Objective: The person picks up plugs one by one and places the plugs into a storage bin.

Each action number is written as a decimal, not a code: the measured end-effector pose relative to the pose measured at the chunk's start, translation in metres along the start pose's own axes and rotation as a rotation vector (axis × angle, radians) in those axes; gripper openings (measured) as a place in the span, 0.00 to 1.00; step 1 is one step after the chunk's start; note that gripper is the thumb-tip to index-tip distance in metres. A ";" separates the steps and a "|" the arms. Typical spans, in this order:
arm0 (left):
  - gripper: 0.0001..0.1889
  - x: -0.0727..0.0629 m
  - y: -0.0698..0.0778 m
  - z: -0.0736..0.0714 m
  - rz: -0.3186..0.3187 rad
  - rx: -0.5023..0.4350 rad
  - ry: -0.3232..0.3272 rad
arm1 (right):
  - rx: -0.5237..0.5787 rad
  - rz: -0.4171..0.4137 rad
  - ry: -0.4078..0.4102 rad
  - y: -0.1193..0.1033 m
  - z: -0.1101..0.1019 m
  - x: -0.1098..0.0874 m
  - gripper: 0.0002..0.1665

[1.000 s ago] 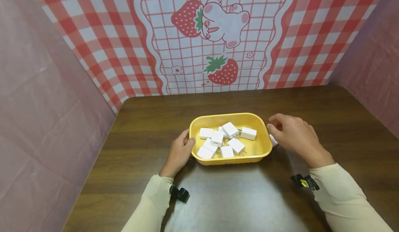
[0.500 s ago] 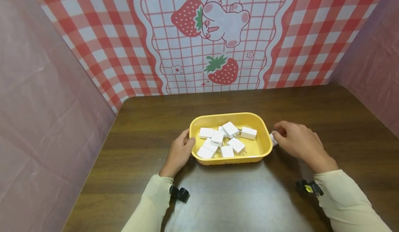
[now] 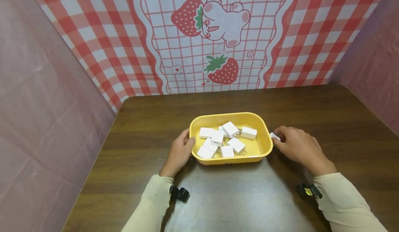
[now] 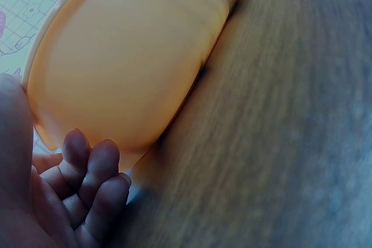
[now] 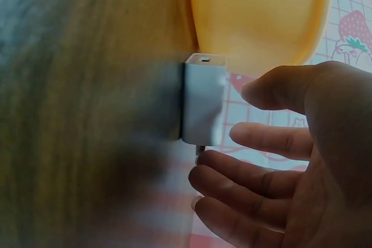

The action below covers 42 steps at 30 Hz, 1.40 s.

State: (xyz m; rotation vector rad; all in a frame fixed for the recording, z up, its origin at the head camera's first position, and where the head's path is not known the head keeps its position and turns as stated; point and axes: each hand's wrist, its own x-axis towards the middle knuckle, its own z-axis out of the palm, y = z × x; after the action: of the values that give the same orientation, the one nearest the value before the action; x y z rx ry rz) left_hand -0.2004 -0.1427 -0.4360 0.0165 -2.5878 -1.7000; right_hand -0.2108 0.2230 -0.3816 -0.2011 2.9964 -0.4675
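A yellow plastic basket (image 3: 230, 160) sits on the table with several white USB charger plugs (image 3: 227, 151) lying in it, some overlapping. My left hand (image 3: 178, 152) holds its left end, thumb at the rim and fingers against the outer wall, as the left wrist view shows. Outside the right end, another white charger plug (image 5: 203, 100) rests on the table, its USB port towards the basket and its prongs pointing away. My right hand (image 3: 299, 145) is around this plug. In the right wrist view a gap shows between the thumb and the plug, and a lower finger is near the prongs.
The brown wooden table (image 3: 149, 121) runs back to a red-and-white strawberry-print cloth (image 3: 218, 34). Pinkish drapes (image 3: 46, 121) stand at both sides. A dark camera mount (image 3: 179, 194) is strapped to each wrist.
My right hand first drew slightly right and back from the basket's end, then came lower beside the loose plug. The left hand and the basket have stayed put.
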 end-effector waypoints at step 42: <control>0.26 0.001 -0.002 0.000 0.003 -0.005 -0.007 | -0.081 -0.087 -0.021 0.001 0.007 0.014 0.29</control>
State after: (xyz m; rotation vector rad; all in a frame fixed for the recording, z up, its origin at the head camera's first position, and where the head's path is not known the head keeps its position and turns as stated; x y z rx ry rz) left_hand -0.2011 -0.1437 -0.4377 0.0060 -2.5875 -1.7084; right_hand -0.2242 0.2194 -0.3898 -0.3415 2.9977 -0.3495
